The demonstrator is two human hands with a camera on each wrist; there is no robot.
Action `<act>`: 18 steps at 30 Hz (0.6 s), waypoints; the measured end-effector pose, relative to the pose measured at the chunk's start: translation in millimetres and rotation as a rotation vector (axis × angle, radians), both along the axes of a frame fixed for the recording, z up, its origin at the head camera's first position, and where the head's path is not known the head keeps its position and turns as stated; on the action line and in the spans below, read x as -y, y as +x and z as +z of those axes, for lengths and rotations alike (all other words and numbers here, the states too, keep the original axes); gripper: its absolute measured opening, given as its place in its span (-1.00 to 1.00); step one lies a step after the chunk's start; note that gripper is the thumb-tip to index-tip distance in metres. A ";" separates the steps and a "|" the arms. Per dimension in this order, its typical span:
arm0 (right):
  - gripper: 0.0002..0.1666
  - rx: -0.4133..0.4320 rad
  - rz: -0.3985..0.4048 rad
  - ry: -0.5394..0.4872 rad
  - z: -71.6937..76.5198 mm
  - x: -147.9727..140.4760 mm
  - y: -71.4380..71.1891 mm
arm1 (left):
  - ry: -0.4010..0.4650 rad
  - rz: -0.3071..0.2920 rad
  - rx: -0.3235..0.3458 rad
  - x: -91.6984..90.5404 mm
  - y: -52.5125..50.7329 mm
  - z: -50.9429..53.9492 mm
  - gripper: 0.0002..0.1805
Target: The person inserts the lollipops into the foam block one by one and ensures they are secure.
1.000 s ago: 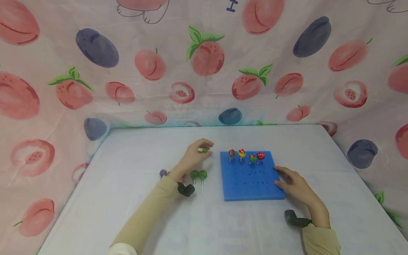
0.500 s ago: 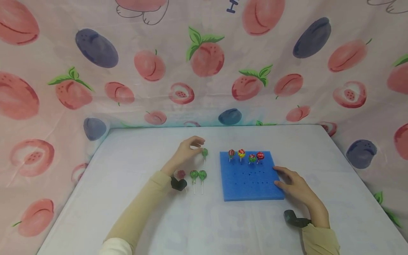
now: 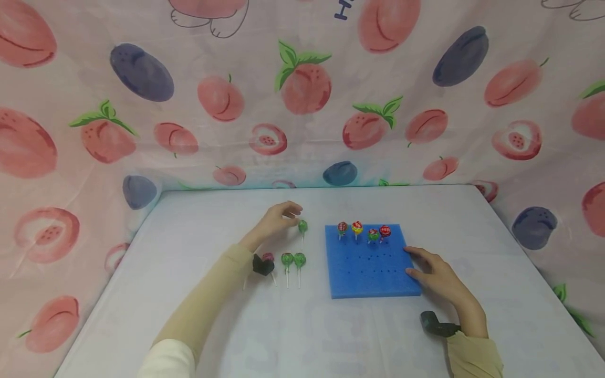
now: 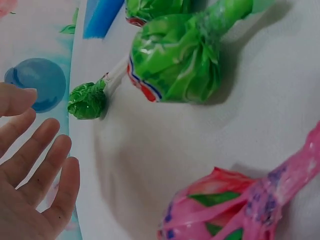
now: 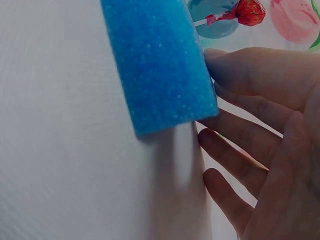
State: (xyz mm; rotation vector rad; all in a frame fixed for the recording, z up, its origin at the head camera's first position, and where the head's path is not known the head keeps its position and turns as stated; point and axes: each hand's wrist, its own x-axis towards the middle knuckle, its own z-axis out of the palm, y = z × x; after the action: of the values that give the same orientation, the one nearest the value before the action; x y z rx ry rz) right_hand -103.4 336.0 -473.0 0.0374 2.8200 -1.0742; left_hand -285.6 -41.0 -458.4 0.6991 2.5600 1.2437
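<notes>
My left hand (image 3: 278, 219) hovers just left of a green-wrapped lollipop (image 3: 302, 226) lying on the table. In the left wrist view its fingers are relaxed and slightly apart, and that lollipop (image 4: 87, 101) lies free of them. Two more green lollipops (image 3: 300, 260) lie side by side nearer the person, with a pink lollipop (image 3: 268, 256) to their left, partly behind the wrist camera. My right hand (image 3: 439, 274) rests thumb and fingertips against the right edge of a blue foam board (image 3: 373, 286); in the right wrist view the fingers stay loosely extended beside the board's edge (image 5: 165, 75).
Several lollipops stand upright along the board's far side, among them a yellow-and-red one (image 3: 356, 228) and a red one (image 3: 385, 231). Rows of small holes mark the rest of the board. Behind the white table (image 3: 368, 341) hangs a fruit-print cloth (image 3: 302, 136).
A second ago my left hand had its fingers at the far green lollipop. It has let go and drawn back left, leaving the lollipop on the table. My right hand has stayed at the board.
</notes>
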 end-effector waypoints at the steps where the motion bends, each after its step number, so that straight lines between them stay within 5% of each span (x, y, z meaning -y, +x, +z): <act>1: -0.30 -0.001 0.000 0.001 0.1 0.1 0.0 | -0.005 -0.004 0.009 -0.2 -0.6 -0.4 -0.62; 9: -0.30 0.000 0.000 0.009 0.1 0.9 0.2 | -0.066 -0.010 0.111 -5.2 -1.0 -6.6 -0.62; 18: -0.30 -0.003 -0.005 0.014 -1.6 0.6 0.3 | -0.123 -0.032 0.116 -10.8 0.9 -6.0 -0.63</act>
State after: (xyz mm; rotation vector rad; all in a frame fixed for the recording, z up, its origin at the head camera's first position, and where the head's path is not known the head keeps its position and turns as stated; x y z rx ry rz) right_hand -103.1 335.4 -474.6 0.0449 2.8319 -1.0564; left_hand -284.7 -30.3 -464.4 0.6209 2.4961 1.0736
